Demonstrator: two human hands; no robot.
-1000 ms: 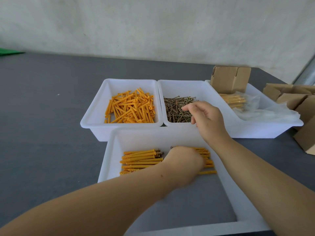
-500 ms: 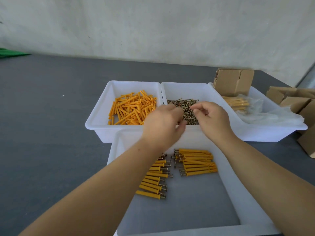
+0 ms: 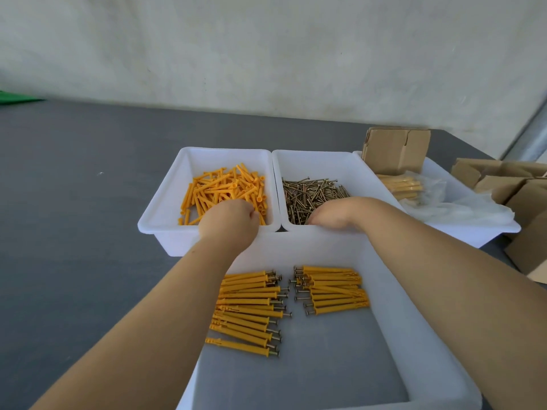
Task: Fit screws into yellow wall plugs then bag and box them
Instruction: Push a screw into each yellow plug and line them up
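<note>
Loose yellow wall plugs [image 3: 225, 187] fill the back-left white tray [image 3: 165, 199]. My left hand [image 3: 228, 224] is down at the near edge of that pile, with fingers curled and thumb against forefinger, gripping plugs. Brass screws [image 3: 307, 190] lie in the middle white tray [image 3: 319, 161]. My right hand [image 3: 334, 214] dips into them with its fingertips hidden. The near white tray [image 3: 414, 335] holds two rows of plugs fitted with screws, a left row [image 3: 248, 309] and a right row [image 3: 334, 291].
A right-hand white tray [image 3: 488, 232] holds a cardboard box [image 3: 393, 149], bagged plugs [image 3: 399, 187] and clear plastic bags [image 3: 461, 208]. More flat cardboard boxes [image 3: 518, 187] lie at the far right. The grey table [image 3: 74, 202] extends left.
My left hand rose from the near tray, crossed over it, and dropped into the plug tray. My right hand sank lower into the screws. The camera tilted slightly.
</note>
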